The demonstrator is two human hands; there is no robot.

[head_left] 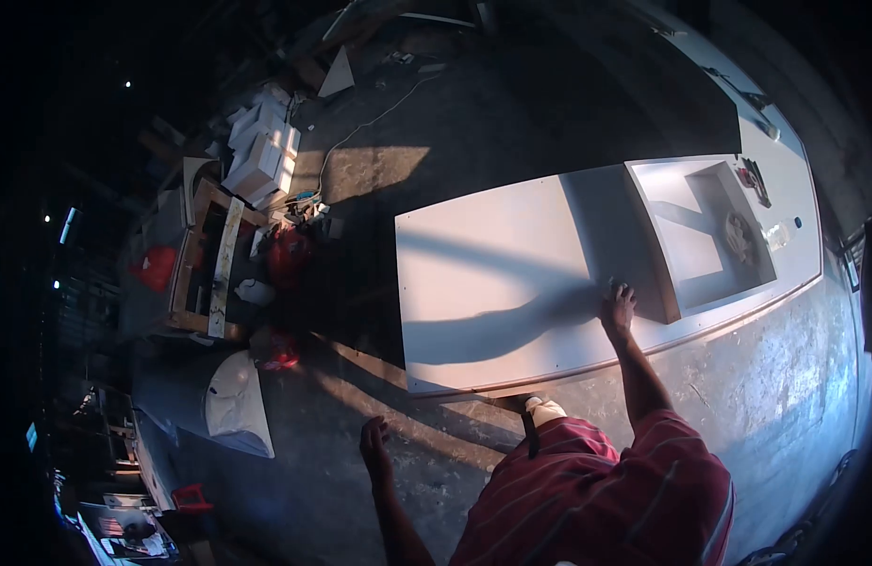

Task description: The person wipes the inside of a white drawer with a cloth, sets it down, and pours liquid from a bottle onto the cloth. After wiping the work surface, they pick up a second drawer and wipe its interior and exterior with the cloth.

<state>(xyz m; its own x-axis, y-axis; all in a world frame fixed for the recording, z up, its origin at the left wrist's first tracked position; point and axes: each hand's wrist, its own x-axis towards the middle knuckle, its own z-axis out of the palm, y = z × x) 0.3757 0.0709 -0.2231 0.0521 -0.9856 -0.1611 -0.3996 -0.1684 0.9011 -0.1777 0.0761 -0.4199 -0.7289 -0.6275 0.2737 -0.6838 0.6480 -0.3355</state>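
My right hand (620, 304) rests on or just over the long white panel (492, 245), left of a white open box (655, 236) that lies on it. Its fingers are apart and nothing shows in them. Inside the box is a pale coiled item (739, 236). My left hand (374, 436) hangs in the air over the concrete floor, away from the panel; its fingers look slightly curled, in shadow, and hold nothing visible.
Tools (755, 181) and a clear bottle (781, 234) lie on the panel's far right. A wooden frame (212, 269), red bags (290, 255), white boxes (264, 160) and a white curved piece (236, 401) stand at left. A cable (360, 125) crosses the floor.
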